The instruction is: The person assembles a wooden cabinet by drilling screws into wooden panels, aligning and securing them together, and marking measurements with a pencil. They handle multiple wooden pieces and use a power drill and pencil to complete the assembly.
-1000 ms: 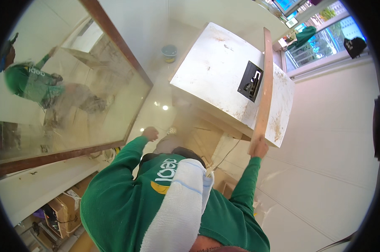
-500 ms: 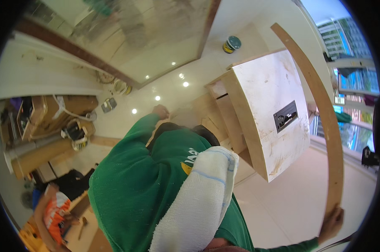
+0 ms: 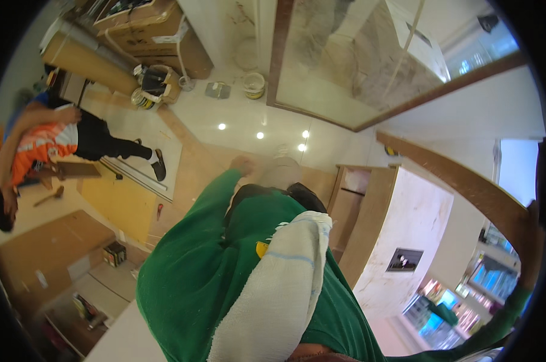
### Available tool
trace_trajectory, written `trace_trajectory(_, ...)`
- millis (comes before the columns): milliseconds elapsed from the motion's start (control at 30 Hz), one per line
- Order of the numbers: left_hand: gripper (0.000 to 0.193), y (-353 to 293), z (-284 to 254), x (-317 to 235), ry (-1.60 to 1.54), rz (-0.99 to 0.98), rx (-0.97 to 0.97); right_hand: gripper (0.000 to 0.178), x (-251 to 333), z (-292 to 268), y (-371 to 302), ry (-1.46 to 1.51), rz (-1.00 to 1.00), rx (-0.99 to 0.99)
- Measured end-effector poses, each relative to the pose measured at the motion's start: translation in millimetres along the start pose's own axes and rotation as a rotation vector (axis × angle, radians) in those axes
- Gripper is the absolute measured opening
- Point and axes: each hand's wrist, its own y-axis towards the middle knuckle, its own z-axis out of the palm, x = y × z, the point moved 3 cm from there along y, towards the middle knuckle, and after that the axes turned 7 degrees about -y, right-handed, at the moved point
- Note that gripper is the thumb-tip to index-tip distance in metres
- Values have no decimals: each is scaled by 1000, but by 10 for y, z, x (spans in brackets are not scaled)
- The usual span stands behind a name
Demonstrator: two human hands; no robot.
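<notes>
A long, narrow wooden board (image 3: 460, 178) slants from the cabinet's far end to the right rim. My right hand (image 3: 531, 262) is closed around its near end, partly lost in the dark rim. My left hand (image 3: 244, 164) hangs beside my body over the floor; its fingers are blurred, and nothing shows in it. To my right, beneath the board, stands a white-topped wooden cabinet (image 3: 406, 220) with open compartments along its side. A dark rectangular cutout with fittings (image 3: 404, 259) is set in its white face. A white towel (image 3: 273, 289) drapes over my green sweatshirt.
A brown-framed glass panel (image 3: 345, 66) stands ahead. Buckets (image 3: 253, 85), a tool box (image 3: 158, 83) and cardboard cartons (image 3: 158, 39) line the far left. Another person (image 3: 50, 136) in orange is at the left, near a yellow board (image 3: 122, 193) and a hammer (image 3: 50, 196).
My view has turned to the right, so the room has shifted within it. The board remains in my right hand, which now appears higher at the right rim.
</notes>
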Motion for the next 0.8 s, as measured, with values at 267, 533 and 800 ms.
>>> trace_trajectory(267,27,-1084,-766,1235,245,-185,-433,23,1173,-187,1198,-73,-286,-174)
trace_trajectory(533,22,-744,-1282,1094,-26,26,-684,14,2526,-1559,2348,76,-438,-426)
trace_trajectory(800,17,-248,-2671,801,-367,-3,-641,13,3600,-2952,4506,-11,-543,-762)
